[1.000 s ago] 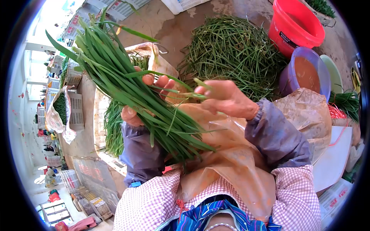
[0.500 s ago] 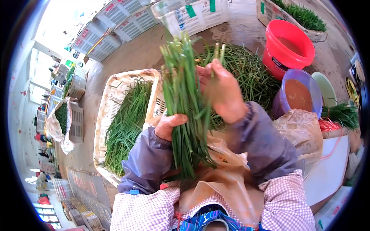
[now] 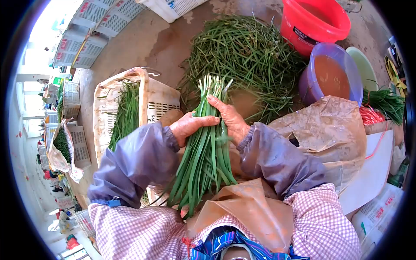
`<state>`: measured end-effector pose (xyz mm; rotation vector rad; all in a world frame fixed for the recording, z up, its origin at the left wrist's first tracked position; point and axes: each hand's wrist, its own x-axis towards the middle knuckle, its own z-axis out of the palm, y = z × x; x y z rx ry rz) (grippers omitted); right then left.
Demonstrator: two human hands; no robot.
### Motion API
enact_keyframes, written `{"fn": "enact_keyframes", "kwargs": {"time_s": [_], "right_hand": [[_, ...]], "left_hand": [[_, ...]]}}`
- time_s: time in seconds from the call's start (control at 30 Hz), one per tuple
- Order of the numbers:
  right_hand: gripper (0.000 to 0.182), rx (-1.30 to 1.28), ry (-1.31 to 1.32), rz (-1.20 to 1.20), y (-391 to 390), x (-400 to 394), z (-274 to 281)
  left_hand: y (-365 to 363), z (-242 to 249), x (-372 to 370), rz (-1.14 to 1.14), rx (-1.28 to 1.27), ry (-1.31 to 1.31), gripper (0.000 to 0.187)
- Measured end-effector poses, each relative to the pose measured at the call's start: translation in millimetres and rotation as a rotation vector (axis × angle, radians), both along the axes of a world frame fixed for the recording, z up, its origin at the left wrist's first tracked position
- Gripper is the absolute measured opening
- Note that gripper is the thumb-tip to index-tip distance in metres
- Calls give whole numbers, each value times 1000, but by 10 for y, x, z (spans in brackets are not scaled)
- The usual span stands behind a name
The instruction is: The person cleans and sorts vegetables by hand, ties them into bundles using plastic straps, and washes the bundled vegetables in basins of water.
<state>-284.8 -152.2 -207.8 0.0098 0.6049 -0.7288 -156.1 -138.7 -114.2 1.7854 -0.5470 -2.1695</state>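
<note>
A bunch of garlic chives [image 3: 201, 149] stands in front of my body, pale cut ends up and green leaves fanning down over the plastic apron [image 3: 242, 203]. My left hand [image 3: 190, 126] wraps it from the left, thumb across the front. From the right, my right hand [image 3: 229, 120] grips the same bunch near its pale ends, thumb pointing up. The fingers behind the bunch are hidden. Beyond my hands a loose heap of chives [image 3: 247, 52] lies on the wet floor. Left of my left arm, a dirty white crate [image 3: 104, 102] holds more chives.
At the right stand a red bucket [image 3: 299, 39], a purple bucket [image 3: 310, 82] with brown water, and a pale green basin [image 3: 366, 69]. Brown plastic sheeting [image 3: 329, 125] lies by my right arm. White crates [image 3: 80, 50] are stacked at the upper left.
My right hand has come down from beside the bunch and closed on it. The bunch has lowered, and its ends now sit more even. The view has tipped downward.
</note>
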Motion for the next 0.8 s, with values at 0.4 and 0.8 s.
{"fn": "enact_keyframes", "kwargs": {"time_s": [0.4, 0.8], "right_hand": [[60, 453, 53, 63, 205, -63, -1792], [41, 435, -55, -17, 83, 104, -1397]], "left_hand": [[-531, -1751, 4, -157, 654, 91, 54], [-479, -1371, 16, -405, 333, -385, 55]]}}
